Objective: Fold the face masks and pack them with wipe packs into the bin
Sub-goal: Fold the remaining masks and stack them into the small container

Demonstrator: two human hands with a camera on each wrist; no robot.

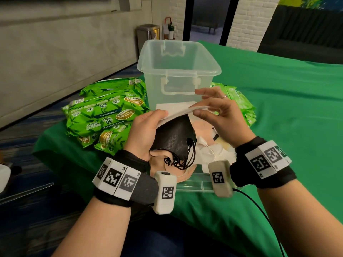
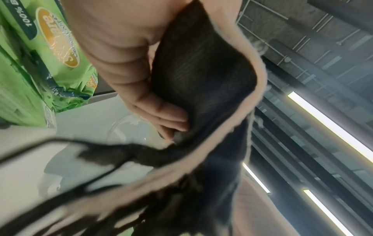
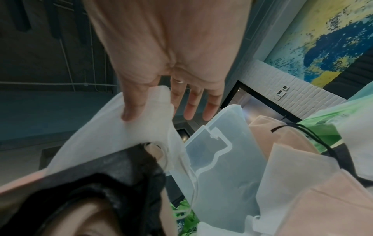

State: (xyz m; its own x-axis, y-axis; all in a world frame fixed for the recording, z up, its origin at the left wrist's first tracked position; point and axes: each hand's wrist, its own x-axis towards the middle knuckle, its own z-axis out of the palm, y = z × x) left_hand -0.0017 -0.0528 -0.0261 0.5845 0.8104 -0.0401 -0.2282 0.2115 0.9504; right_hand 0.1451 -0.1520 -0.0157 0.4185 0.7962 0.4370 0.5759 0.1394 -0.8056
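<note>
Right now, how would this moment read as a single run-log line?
left hand: grips stacked masks | right hand: pinches white mask on top | bin: upright behind | wipe packs: outside bin

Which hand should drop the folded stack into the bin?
Left, probably. The left hand already grips the mask stack; the right hand only pinches the white mask on top. The bin sits straight ahead.

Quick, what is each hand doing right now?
Left hand: grips a stack of folded masks, black ones with a white one on top.
Right hand: pinches the white mask at the stack's top edge, other fingers spread.
</note>
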